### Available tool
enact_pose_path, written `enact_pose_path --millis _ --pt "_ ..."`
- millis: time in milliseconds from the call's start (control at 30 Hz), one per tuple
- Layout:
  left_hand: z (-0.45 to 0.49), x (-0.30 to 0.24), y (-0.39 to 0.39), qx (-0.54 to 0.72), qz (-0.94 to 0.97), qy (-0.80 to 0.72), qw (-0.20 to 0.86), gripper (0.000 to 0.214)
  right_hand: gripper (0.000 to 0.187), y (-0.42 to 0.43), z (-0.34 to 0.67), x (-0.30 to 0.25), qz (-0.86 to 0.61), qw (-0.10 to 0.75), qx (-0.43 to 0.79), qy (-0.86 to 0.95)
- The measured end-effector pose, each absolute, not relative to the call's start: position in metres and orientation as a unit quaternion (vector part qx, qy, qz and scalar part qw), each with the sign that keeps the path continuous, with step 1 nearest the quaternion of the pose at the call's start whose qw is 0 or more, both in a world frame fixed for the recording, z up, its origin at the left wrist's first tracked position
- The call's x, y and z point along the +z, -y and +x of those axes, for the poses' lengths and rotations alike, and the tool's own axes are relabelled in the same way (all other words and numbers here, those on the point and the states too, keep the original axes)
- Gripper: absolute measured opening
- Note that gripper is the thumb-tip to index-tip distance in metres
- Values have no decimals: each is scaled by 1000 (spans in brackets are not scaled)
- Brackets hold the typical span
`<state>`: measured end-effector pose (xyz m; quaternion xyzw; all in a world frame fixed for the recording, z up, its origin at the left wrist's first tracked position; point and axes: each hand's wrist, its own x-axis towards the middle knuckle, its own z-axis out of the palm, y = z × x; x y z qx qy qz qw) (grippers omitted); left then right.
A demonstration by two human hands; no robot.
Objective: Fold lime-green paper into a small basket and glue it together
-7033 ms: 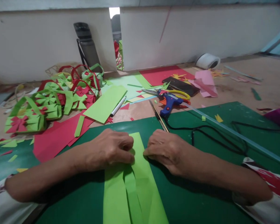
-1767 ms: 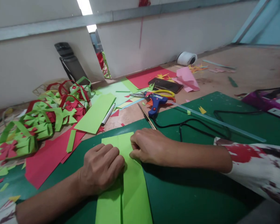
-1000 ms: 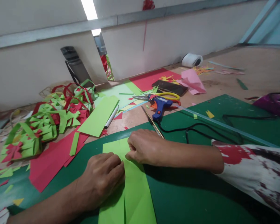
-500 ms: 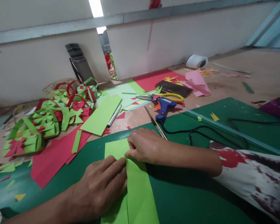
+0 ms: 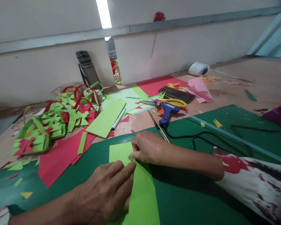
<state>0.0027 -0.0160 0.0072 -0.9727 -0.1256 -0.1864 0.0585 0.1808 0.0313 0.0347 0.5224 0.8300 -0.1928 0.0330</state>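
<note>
A bright green sheet of paper (image 5: 142, 195) lies lengthwise before me on the green mat, its right side folded over toward the middle. My left hand (image 5: 107, 186) rests on its left part, closed, with bent fingers pressed together and holding the sheet down; the thumb is mostly hidden. On the upper part, my right hand (image 5: 147, 147) is closed in a pinch at the edge of the folded flap. The fingertips of both hands nearly meet at the fold. A gold and black pen-like tool (image 5: 160, 128) lies just beyond my right hand.
Behind are a blue glue gun (image 5: 168, 114), yellow-handled scissors (image 5: 175, 102), a phone (image 5: 176, 94) and a marker (image 5: 118, 119). Small green and red paper baskets (image 5: 32, 140) crowd the left, beside red paper (image 5: 58, 159). A dark bottle (image 5: 87, 67) stands by the wall.
The view has tilted slightly, so everything sits lower and mostly further right. My hands stay on the green paper at the fold, with only a slight shift of the fingers.
</note>
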Motion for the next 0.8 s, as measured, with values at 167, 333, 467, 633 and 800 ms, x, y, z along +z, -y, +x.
enact_pose_path --millis 167,333,467,633,800 --pt "2 10 22 -113 -980 157 37 33 19 -34 183 30 519 33 -200 -830" --pt "1 14 30 -73 -976 203 14 35 18 -36 185 26 519 17 -222 -825" --pt "-1 14 34 -92 -967 235 41 24 17 -37 184 26 518 6 -235 -823" --pt "0 15 35 -93 -965 245 18 22 19 -39 183 26 518 14 -243 -820" --pt "1 18 32 -93 -964 248 22 15 15 -41 184 28 514 16 -271 -814"
